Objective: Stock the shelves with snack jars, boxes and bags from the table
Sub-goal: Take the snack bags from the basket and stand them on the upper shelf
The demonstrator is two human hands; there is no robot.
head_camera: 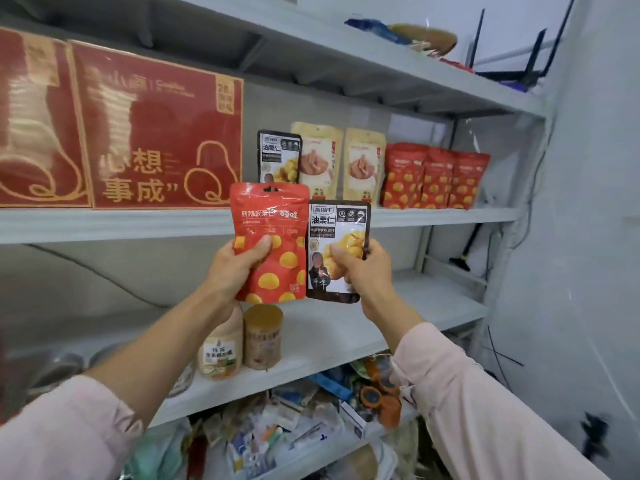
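Red glossy plastic pouch w/ yellow chestnut print (273,216) is held up in front of the grey middle shelf board (104,225), its top overlapping the board's front lip. The left hand (232,268) grips it low on its left side, thumb pressed across the front, fingers curled behind, so the label stays readable. Just beside it, edges touching or nearly so, is a dark-brown-and-white plastic pouch w/ chestnut photo (337,226). The right hand (363,271) pinches it, thumb on the front, fingers round the right edge. Both pouches are upright, faces out, prob. so they can be matched to stock and set down standing. Neither is on the board yet.

On the board directly behind stands a twin dark-brown pouch (278,155), then two beige pouches (318,161), then a row of three red pouches (436,178) toward the board's right end. Stock is sorted by kind, so I'd guess the dark one goes by its twin and the red one w/ the right-end row. The board's left part carries two large red cardboard gift boxes w/ gold print (156,126), faces out.

Below the board, on the next level down, two jars (263,337) stand side by side, touching. Lower again is a jumble of small packets (294,420); can't tell what. The table isn't in view.
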